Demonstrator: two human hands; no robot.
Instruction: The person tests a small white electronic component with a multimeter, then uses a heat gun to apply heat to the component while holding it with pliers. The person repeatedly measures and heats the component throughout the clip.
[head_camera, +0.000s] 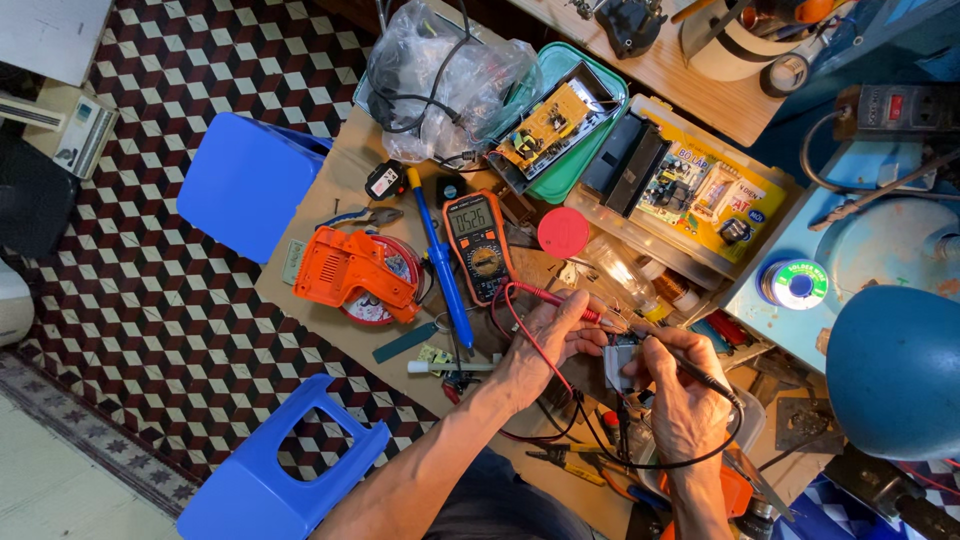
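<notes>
My left hand (545, 345) grips a red probe (560, 300) whose tip rests on a small grey component (621, 362) low on the cardboard-covered table (330, 175). My right hand (680, 395) holds a black probe (700, 375) against the same part. Red and black leads loop from the probes back to an orange multimeter (477, 245) with a lit display, lying just left of my hands.
An orange tool (350, 272), a blue-handled soldering iron (443, 265), pliers (360, 217), a red lid (563, 232), trays with circuit boards (548, 125), a bag of cables (440, 75) and a solder spool (798, 284) crowd the table. Blue stools (250, 180) stand left; a blue lamp shade (895, 370) is right.
</notes>
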